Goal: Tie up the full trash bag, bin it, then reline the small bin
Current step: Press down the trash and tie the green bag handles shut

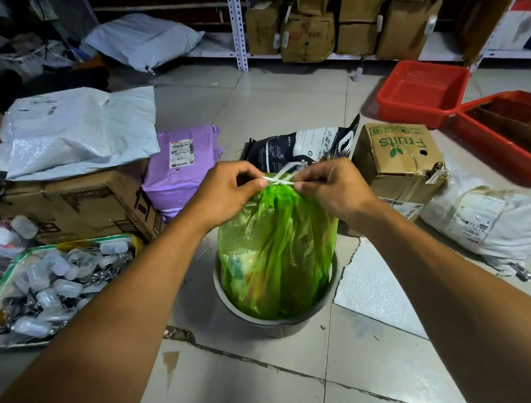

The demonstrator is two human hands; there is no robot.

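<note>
The green trash bag (277, 250) stands in the small grey bin (269, 322) on the floor (273, 391), with its top bunched up high. The left hand (226, 191) and the right hand (332, 188) each pinch the white drawstring (280, 178) at the top of the bag, with fingers curled tight. A purple parcel (184, 165) lies to the far left, and a brown fruits box (399, 158) sits to the far right.
</note>
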